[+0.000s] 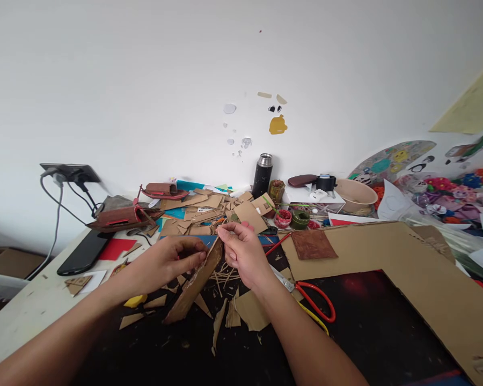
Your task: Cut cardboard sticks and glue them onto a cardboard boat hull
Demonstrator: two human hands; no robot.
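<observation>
A long, narrow cardboard piece (199, 276) with rough reddish-brown edges slants upward over the dark work surface. My right hand (245, 254) pinches its upper end between thumb and fingers. Curled at its left side, my left hand (171, 262) has thumb and fingertips on the edge. Beneath the hands lie thin sticks (225, 276) and cardboard offcuts (253, 311). Red-handled scissors (316, 301) rest just right of my right forearm, which partly covers them. A yellow object (136, 301) lies below my left forearm.
Cardboard scraps (209, 206) heap up at the back, near a black flask (262, 177) and open paint jars (300, 219). Reddish-brown model boats (123, 217) stand at left, beside a black phone (84, 252). A large cardboard sheet (406, 273) covers the right, bearing a brown-painted square (314, 245).
</observation>
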